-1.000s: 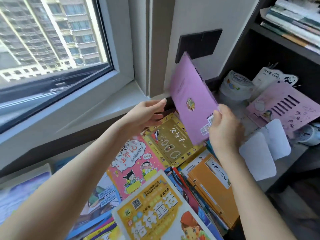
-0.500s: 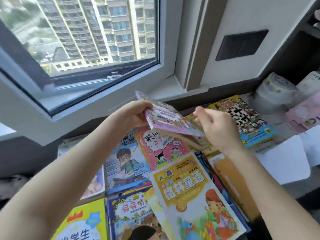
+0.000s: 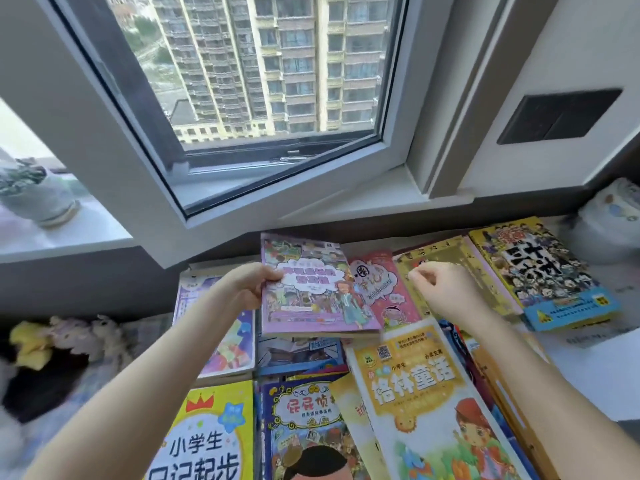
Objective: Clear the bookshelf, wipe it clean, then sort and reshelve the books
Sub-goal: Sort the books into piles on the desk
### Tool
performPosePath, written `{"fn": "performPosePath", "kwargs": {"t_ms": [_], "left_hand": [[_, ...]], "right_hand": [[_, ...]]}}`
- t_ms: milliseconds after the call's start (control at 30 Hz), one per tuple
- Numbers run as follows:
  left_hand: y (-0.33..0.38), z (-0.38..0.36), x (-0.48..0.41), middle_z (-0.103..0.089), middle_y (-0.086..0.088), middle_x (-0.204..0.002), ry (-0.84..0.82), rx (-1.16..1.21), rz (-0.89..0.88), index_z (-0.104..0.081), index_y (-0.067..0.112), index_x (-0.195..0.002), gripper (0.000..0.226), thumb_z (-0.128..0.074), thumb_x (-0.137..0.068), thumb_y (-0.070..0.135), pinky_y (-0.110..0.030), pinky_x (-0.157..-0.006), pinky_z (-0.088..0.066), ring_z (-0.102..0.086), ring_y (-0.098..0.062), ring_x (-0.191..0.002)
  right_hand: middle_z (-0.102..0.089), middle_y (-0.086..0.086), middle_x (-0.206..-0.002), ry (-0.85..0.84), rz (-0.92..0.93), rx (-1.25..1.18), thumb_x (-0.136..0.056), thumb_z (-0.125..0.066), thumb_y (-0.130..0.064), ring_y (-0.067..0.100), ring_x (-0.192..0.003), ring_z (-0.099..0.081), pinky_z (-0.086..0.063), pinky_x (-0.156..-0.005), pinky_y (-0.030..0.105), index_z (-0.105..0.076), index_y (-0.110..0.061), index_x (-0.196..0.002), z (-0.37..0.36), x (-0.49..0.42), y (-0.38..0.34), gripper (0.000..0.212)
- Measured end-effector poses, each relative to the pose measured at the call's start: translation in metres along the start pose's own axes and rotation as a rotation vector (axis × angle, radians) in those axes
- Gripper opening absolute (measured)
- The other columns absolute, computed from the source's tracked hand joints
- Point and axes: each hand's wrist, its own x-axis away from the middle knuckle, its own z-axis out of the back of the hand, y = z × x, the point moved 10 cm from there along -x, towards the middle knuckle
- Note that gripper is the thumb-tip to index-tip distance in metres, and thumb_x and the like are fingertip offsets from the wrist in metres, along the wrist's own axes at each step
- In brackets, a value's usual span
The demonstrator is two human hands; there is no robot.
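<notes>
a purple book (image 3: 311,289) is gripped at its left edge by the left hand (image 3: 247,285); the right hand (image 3: 440,289) is held loosely curled, grasping nothing.

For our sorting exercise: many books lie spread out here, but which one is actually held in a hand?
The purple comic-cover book, pinched at its left edge by the left hand; the others lie flat, unheld.

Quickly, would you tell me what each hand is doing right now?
Left hand: shut on the purple book.
Right hand: loosely curled, holding nothing, above the gold book.
</notes>
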Motion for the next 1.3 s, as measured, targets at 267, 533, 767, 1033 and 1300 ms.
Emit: {"fn": "performPosePath", "kwargs": {"t_ms": [267,533,767,1033,1300], "left_hand": [[-0.037,0.046,-0.007,-0.070,-0.019,-0.069,0.133,0.147,0.102,-0.052,-0.003,-0.099,0.006,-0.053,-0.093,-0.001,-0.045,-0.065,-0.057,-0.068,-0.031,-0.068],[-0.035,0.049,-0.016,-0.070,-0.013,-0.081,0.163,-0.017,-0.004,-0.055,0.000,-0.108,0.018,-0.059,-0.091,0.003,-0.035,-0.058,-0.057,-0.067,-0.022,-0.068],[-0.015,0.056,-0.028,-0.060,-0.010,-0.095,0.479,-1.062,-0.107,-0.054,0.000,-0.119,0.029,-0.045,-0.096,0.015,-0.030,-0.074,-0.050,-0.061,-0.022,-0.089],[0.032,-0.007,-0.040,-0.054,-0.016,-0.136,0.451,-1.250,-0.271,-0.047,0.006,-0.136,0.042,-0.047,-0.096,0.020,-0.032,-0.093,-0.045,-0.054,-0.028,-0.120],[0.055,-0.088,-0.043,-0.060,-0.011,-0.128,0.284,-1.245,-0.462,-0.054,0.010,-0.130,0.036,-0.048,-0.097,0.022,-0.028,-0.081,-0.045,-0.060,-0.025,-0.098]], "right_hand": [[-0.069,0.019,-0.092,-0.337,-0.116,-0.115,-0.099,-0.044,-0.035,0.027,-0.074,-0.060,-0.053,-0.070,0.041,-0.062,0.003,-0.112,-0.072,-0.026,-0.031,0.044],[-0.064,0.005,-0.088,-0.396,-0.104,-0.085,-0.098,-0.047,-0.029,0.022,-0.076,-0.062,-0.052,-0.072,0.036,-0.067,-0.003,-0.111,-0.090,-0.039,-0.037,0.035],[-0.066,0.003,-0.093,-0.052,-0.246,-0.111,-0.097,-0.049,-0.025,0.017,-0.075,-0.059,-0.049,-0.067,0.030,-0.069,-0.009,-0.101,-0.029,-0.049,0.025,0.025],[-0.064,0.015,-0.107,0.140,-0.795,0.259,-0.097,-0.053,-0.024,0.030,-0.086,-0.059,-0.045,-0.061,0.033,-0.055,-0.004,-0.122,0.038,-0.015,0.222,0.031],[0.004,0.029,-0.156,-0.386,-0.672,0.511,-0.095,-0.052,-0.027,0.050,-0.140,-0.013,-0.024,-0.111,0.059,0.007,-0.021,-0.152,-0.012,-0.034,0.280,0.083]]}}
